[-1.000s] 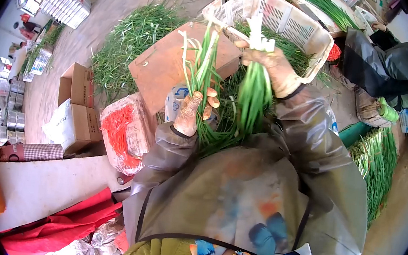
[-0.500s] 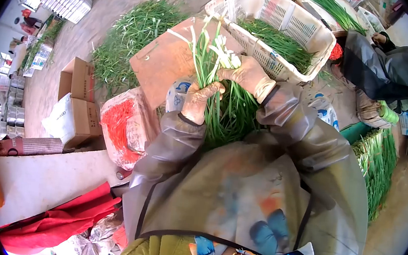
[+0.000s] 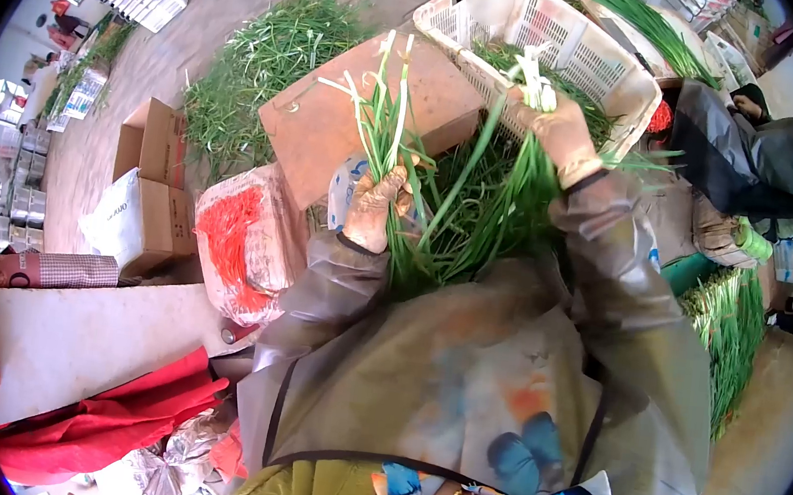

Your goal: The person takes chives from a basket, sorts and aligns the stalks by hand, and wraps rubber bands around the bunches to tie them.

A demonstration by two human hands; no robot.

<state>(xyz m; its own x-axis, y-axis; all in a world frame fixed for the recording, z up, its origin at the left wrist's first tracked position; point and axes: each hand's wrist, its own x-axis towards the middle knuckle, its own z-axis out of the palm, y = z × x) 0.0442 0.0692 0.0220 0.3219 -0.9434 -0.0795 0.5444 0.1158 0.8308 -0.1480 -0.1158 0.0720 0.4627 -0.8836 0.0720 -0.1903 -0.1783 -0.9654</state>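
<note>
My gloved left hand [image 3: 376, 209] is closed around a few loose chives [image 3: 390, 121], their pale stems standing up above the fist. To the right, my gloved right hand [image 3: 560, 137] grips a thicker bunch of chives [image 3: 529, 179]. White stem ends of that bunch poke out over the fingers, and its long green leaves hang down towards my lap. Under and between both hands lies a heap of loose greens [image 3: 459, 206]. Just beyond the left hand is a flat brown board or box top [image 3: 365, 85].
A white plastic crate [image 3: 625, 98] holding greens stands ahead right. Cut greens [image 3: 270, 70] are piled on the floor ahead left. Red ties [image 3: 228, 240] lie on a wrapped block at left, near an open carton [image 3: 146, 192]. Another person [image 3: 765, 141] sits at right, by stacked greens [image 3: 726, 330].
My hands have moved apart. The right one has gone right, up beside the crate, carrying its bunch; the left one keeps a few stalks nearly in place.
</note>
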